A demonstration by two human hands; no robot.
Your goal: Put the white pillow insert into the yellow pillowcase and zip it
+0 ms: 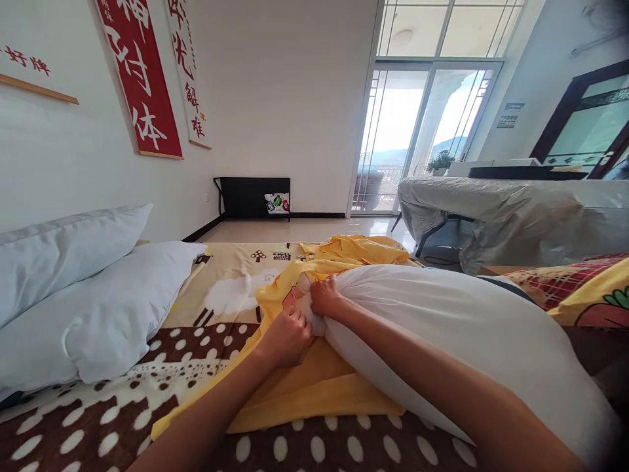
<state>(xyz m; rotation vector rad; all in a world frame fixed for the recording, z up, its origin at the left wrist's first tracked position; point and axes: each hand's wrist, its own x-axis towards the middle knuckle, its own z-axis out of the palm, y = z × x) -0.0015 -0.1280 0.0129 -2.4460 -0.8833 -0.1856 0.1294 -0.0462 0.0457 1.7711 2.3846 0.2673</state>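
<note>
Both forearms enter from the lower edge and meet mid-frame. Right hand: fingers curled tight, pinching the bunched end of the white pillow. Left hand: closed in a fist on the edge of the yellow pillowcase, just beside the right hand. The pillow lies lengthwise partly over the pillowcase, on the brown dotted bedspread. Two pale pillows rest at left. Plastic-covered furniture stands beyond the bed.
</note>
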